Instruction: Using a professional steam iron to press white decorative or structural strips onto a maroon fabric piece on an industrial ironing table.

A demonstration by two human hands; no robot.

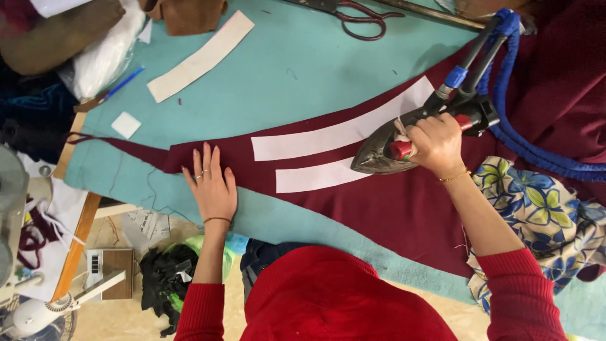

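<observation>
1. Here, in the head view, the step in hand looks like pressing white strips onto dark red cloth (391, 215) with an iron (385, 151). The cloth lies across a turquoise table (303, 69).
2. The right hand (437, 144) is closed around the iron's red handle, fingers wrapped tight. The iron's tip rests on the right end of the lower white strip (315, 178), just below the upper white strip (344, 131).
3. The left hand (211, 183) lies flat on the narrow left end of the cloth, palm down, fingers straight and close together, holding nothing and only pressing the fabric.
4. Judging from this, the next move calls for a steady slide of the iron along the lower strip towards the flat hand, with the cloth kept taut and smooth so the strip does not shift.
5. Around them: a loose white strip (202, 57) and scissors (360, 16) lie at the far side of the table, and a flowered cloth (543, 221) sits by the right forearm.
</observation>
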